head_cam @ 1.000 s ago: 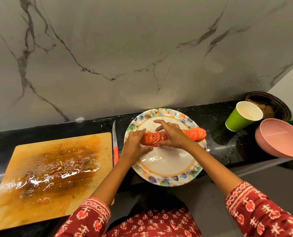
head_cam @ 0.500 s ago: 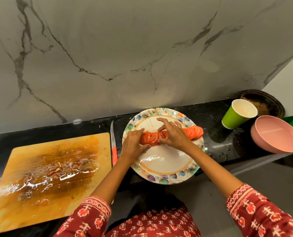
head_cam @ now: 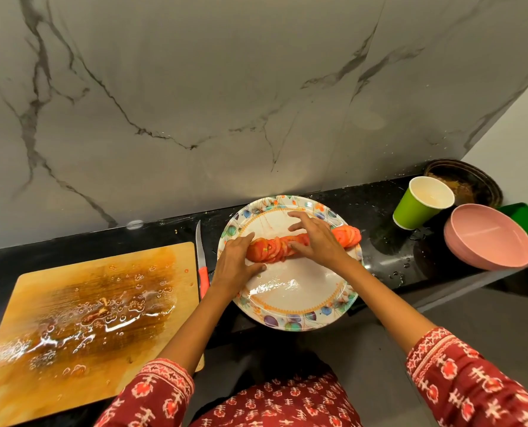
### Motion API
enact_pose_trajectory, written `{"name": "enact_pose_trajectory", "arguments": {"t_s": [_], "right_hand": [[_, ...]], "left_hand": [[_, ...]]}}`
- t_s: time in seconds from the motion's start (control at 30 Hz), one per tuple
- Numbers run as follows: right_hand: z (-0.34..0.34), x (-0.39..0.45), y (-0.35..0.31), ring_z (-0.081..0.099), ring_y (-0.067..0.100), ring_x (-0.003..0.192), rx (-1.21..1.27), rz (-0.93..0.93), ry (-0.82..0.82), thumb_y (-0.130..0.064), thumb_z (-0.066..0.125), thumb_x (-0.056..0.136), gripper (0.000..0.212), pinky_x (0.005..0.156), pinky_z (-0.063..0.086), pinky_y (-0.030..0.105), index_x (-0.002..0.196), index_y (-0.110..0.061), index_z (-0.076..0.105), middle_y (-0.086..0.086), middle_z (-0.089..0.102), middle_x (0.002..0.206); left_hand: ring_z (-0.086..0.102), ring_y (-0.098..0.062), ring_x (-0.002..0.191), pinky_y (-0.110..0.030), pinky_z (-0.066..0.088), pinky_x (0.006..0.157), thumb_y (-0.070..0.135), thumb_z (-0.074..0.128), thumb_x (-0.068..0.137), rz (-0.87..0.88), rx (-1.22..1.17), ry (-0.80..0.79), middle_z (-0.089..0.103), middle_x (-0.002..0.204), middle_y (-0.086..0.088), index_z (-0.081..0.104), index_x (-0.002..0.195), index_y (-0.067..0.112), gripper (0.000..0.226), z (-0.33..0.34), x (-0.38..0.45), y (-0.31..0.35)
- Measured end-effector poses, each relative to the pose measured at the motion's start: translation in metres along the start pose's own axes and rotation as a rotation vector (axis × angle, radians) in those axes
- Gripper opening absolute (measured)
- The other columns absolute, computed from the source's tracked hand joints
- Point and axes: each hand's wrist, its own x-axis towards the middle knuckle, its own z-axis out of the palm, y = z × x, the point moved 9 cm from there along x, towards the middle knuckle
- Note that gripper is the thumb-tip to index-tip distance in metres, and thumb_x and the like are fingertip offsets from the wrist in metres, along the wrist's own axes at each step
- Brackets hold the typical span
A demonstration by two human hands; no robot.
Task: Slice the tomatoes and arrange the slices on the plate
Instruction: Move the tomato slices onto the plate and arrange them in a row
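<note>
The tomato slices (head_cam: 275, 248) lay in one overlapping row across the middle of the plate (head_cam: 290, 306), running from our left hand (head_cam: 236, 266) toward the plate's right rim. We judged them light, soft and wet, likely to slide on the glossy plate and to tear if pinched hard, so the ends and the flanks of the row looked the safest places to press, with flat fingers rather than a squeeze.

Our left hand cupped the left end of the row, the thumb lying on the plate in front of it and the fingers curved behind. Our right hand (head_cam: 315, 241) lay over the middle of the row, fingers spread and nearly straight, touching the slices on either side; neither hand lifted anything.

Both forearms reached in from patterned red sleeves (head_cam: 459, 380). A knife (head_cam: 201, 260) lay just left of the plate, beside a wet cutting board (head_cam: 87, 309). A green cup (head_cam: 419, 202) and a pink bowl (head_cam: 487, 237) stood well to the right.
</note>
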Motion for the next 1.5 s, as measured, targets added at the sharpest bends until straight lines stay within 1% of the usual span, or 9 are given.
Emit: {"name": "enact_pose_trajectory", "arguments": {"t_s": [0.2,0.3,0.4,0.53,0.7,0.83,1.03,1.3,1.5], "right_hand": [[-0.044,-0.013,0.029,0.052,0.022,0.114,0.047,0.076,0.175,-0.021,0.071,0.08,0.059,0.103,0.037,0.049,0.132,-0.014,0.044,0.003,0.062,0.116],[-0.052,-0.021,0.044,0.049,0.024,0.116,0.045,0.116,0.118,-0.028,0.076,0.075,0.073,0.103,0.035,0.049,0.136,-0.016,0.038,0.002,0.06,0.122],[-0.043,-0.032,0.053,0.042,0.021,0.125,-0.058,0.143,-0.027,-0.033,0.078,0.072,0.087,0.112,0.022,0.049,0.141,-0.018,0.028,-0.001,0.055,0.129],[-0.037,-0.032,0.054,0.038,0.02,0.132,-0.104,0.129,-0.048,-0.025,0.074,0.077,0.082,0.117,0.007,0.048,0.143,-0.019,0.025,-0.004,0.056,0.128],[-0.032,-0.025,0.052,0.033,0.018,0.136,-0.104,0.125,-0.094,-0.024,0.07,0.081,0.075,0.116,0.003,0.05,0.142,-0.023,0.025,-0.005,0.053,0.131],[-0.031,-0.023,0.047,0.033,0.018,0.137,-0.109,0.108,-0.111,-0.026,0.073,0.079,0.081,0.116,0.003,0.054,0.143,-0.023,0.023,-0.004,0.052,0.134],[-0.024,-0.017,0.035,0.031,0.017,0.138,-0.151,0.063,-0.164,-0.026,0.074,0.078,0.085,0.116,0.001,0.05,0.144,-0.024,0.021,-0.007,0.052,0.135],[-0.023,-0.013,0.043,0.033,0.017,0.137,-0.12,0.062,-0.167,-0.027,0.071,0.08,0.082,0.116,-0.002,0.05,0.144,-0.023,0.02,-0.007,0.056,0.13],[-0.044,-0.022,0.06,0.027,0.018,0.14,-0.108,0.102,-0.126,-0.032,0.078,0.071,0.104,0.116,-0.004,0.053,0.147,-0.024,0.009,-0.003,0.045,0.142]], "left_hand": [[0.036,-0.022,0.13,-0.035,0.031,0.106,0.033,0.076,0.074,0.028,0.026,0.014,0.044,0.14,-0.007,0.036,0.139,0.015,0.079,0.003,0.003,0.005],[0.037,-0.022,0.129,-0.037,0.033,0.106,0.036,0.075,0.073,0.021,0.025,0.023,0.045,0.138,-0.007,0.037,0.138,0.017,0.077,0.007,0.007,0.003],[0.038,-0.022,0.128,-0.04,0.034,0.107,0.038,0.073,0.075,0.015,0.018,0.019,0.046,0.137,-0.007,0.038,0.138,0.017,0.075,0.011,0.01,0.003],[0.04,-0.022,0.126,-0.04,0.035,0.106,0.041,0.071,0.076,0.023,0.026,0.03,0.047,0.135,-0.006,0.039,0.137,0.019,0.072,0.015,0.011,0.002],[0.033,-0.022,0.131,-0.042,0.025,0.108,0.046,0.071,0.074,0.021,0.083,0.004,0.042,0.14,-0.005,0.034,0.139,0.021,0.08,0.016,0.013,0.008],[0.031,-0.022,0.133,-0.042,0.018,0.112,0.049,0.071,0.072,0.08,0.136,-0.033,0.04,0.143,-0.004,0.032,0.141,0.022,0.084,0.02,0.023,0.027],[0.036,-0.021,0.13,-0.05,0.008,0.115,0.049,0.067,0.076,0.188,0.287,-0.192,0.049,0.136,-0.003,0.041,0.136,0.022,0.071,0.038,0.045,0.063],[0.046,-0.019,0.117,-0.051,0.01,0.114,0.045,0.064,0.081,0.155,0.294,-0.198,0.059,0.122,-0.001,0.053,0.125,0.022,0.051,0.041,0.053,0.063],[0.034,-0.021,0.13,-0.057,0.003,0.112,0.056,0.068,0.072,0.126,0.288,-0.212,0.047,0.137,-0.001,0.041,0.135,0.024,0.075,0.05,0.051,0.064]]}}
